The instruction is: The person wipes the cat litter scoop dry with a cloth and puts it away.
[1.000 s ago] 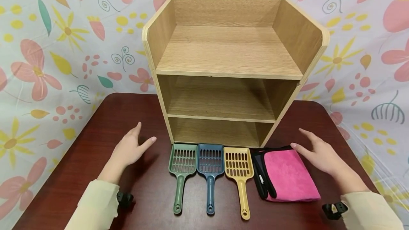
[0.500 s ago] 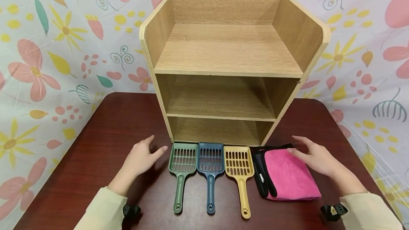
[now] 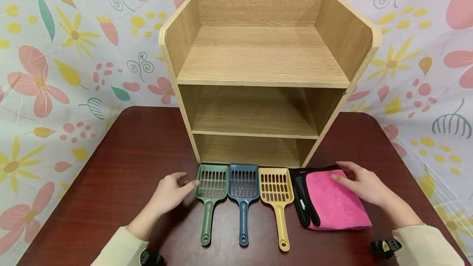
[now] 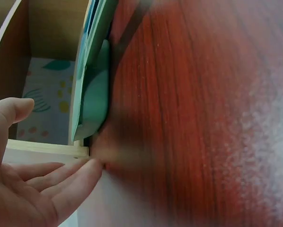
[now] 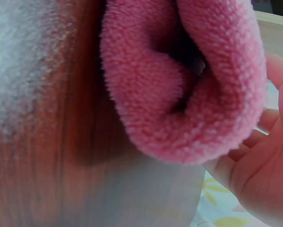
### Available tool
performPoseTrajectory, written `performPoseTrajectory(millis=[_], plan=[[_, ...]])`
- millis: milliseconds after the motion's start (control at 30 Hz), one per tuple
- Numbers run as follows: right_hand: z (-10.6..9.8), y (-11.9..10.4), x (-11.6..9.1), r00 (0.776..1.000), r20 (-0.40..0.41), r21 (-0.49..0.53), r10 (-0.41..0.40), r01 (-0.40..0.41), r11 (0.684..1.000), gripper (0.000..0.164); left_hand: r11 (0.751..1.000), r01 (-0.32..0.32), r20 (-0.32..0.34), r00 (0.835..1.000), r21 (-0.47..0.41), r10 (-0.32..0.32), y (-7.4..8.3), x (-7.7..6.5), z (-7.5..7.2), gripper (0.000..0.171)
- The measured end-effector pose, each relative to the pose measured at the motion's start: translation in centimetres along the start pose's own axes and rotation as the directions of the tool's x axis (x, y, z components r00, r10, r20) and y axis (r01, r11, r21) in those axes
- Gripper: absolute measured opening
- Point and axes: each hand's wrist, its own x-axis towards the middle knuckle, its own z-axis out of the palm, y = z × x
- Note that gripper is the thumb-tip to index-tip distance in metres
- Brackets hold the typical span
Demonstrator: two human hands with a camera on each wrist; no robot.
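Three slotted litter scoops, green (image 3: 207, 218), blue (image 3: 243, 221) and yellow (image 3: 281, 227), lie side by side, handles toward me. My left hand (image 3: 168, 196) is at the left edge of the green scoop. Its thumb and fingers are spread apart in the left wrist view, beside the green scoop's pan (image 4: 95, 101). To the right of the yellow scoop lies a folded pink plush cloth (image 3: 332, 204) with black trim. My right hand (image 3: 367, 186) is at its far right part, thumb over the pink top. In the right wrist view, the fingers extend beside the rolled pink fold (image 5: 189, 137).
Behind the scoops stands a wooden shelf unit (image 3: 264, 56) with a walled top and two compartments beneath. The scoop pans lie right at its base. A dark red table (image 3: 122, 175) carries everything, and a flower-patterned curtain (image 3: 92, 73) hangs behind and at the sides.
My left hand has moved right, up to the green scoop. The right hand has come slightly lower over the pink cloth's right side. Scoops and cloth stay in place.
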Motion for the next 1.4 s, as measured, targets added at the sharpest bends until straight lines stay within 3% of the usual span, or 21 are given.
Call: performPoseTrajectory(millis=[100,267,367,467,567,667,767,933,1067,1167,1267,1400], plan=[[0.0,0.0,-0.1,1.000,0.001,-0.005,0.012,-0.012,1.000,0.066,0.987,0.067,0.050,0.997,-0.146,-0.061,-0.1,-0.3,0.2,0.060],[0.1,0.1,0.0,1.000,-0.004,0.026,0.030,-0.030,0.999,0.068,0.897,0.208,0.215,0.968,-0.391,-0.131,-0.4,-0.7,0.4,0.057],[0.3,0.5,0.0,0.998,0.017,0.127,0.053,-0.055,0.990,0.069,0.852,0.286,0.334,0.932,-0.439,-0.140,-0.6,-1.0,0.3,0.056],[0.5,0.7,0.0,0.994,0.058,0.246,0.097,-0.109,0.963,0.070,0.799,0.371,0.454,0.880,-0.473,-0.140,-0.9,-1.3,0.3,0.059],[0.7,0.6,-0.1,0.983,0.105,0.370,0.152,-0.181,0.911,0.070,0.752,0.426,0.544,0.832,-0.503,-0.108,-1.2,-1.7,0.5,0.062],[0.9,0.5,-0.2,0.967,0.168,0.509,0.194,-0.254,0.822,0.061,0.713,0.452,0.587,0.806,-0.536,-0.069,-1.3,-2.0,0.9,0.065],[1.0,0.5,-0.4,0.955,0.209,0.614,0.208,-0.294,0.733,0.039,0.675,0.466,0.602,0.798,-0.572,-0.041,-1.3,-2.3,1.4,0.069],[1.0,0.5,-0.9,0.953,0.219,0.706,0.209,-0.303,0.640,0.012,0.626,0.472,0.596,0.803,-0.621,-0.015,-1.0,-2.7,2.0,0.067],[1.1,0.2,-1.4,0.950,0.236,0.767,0.205,-0.312,0.561,0.011,0.610,0.463,0.587,0.809,-0.643,0.005,-0.7,-2.9,2.2,0.055],[0.9,0.0,-1.7,0.950,0.236,0.800,0.204,-0.309,0.514,0.012,0.619,0.450,0.579,0.815,-0.644,0.010,-0.7,-2.9,2.1,0.051],[0.7,-0.2,-2.0,0.955,0.220,0.819,0.199,-0.292,0.494,0.011,0.652,0.426,0.563,0.826,-0.627,0.002,-0.8,-3.0,1.9,0.055],[0.1,-0.5,-2.3,0.967,0.186,0.843,0.175,-0.248,0.476,0.007,0.726,0.368,0.519,0.854,-0.581,-0.017,-1.0,-3.2,1.6,0.065]])
